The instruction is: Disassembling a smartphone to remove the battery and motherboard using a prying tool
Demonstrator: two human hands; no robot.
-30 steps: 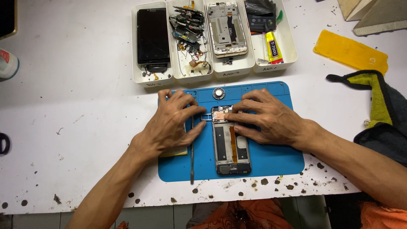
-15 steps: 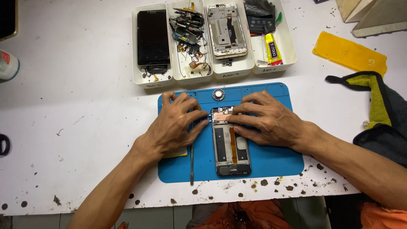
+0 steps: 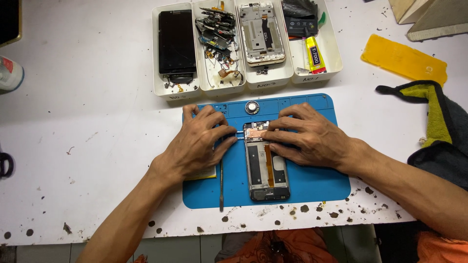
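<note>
mat (image 3: 312,182) under my hands: plain blue | opened phone (image 3: 265,168): black frame, orange ribbon strip, copper patch on top | desk (image 3: 87,126): white, dark-speckled near edge | trays (image 3: 246,80): white | glue tube (image 3: 314,54): yellow, black lettering | flat pad (image 3: 403,58): yellow | cloth (image 3: 436,119): olive-green, black trim

Phone repair workshop indicated: blue silicone work mat (image 3: 312,182) under hands, white plastic trays of salvaged phone parts (image 3: 219,80) beyond fingertips, stained white bench (image 3: 87,146) all around.
</note>
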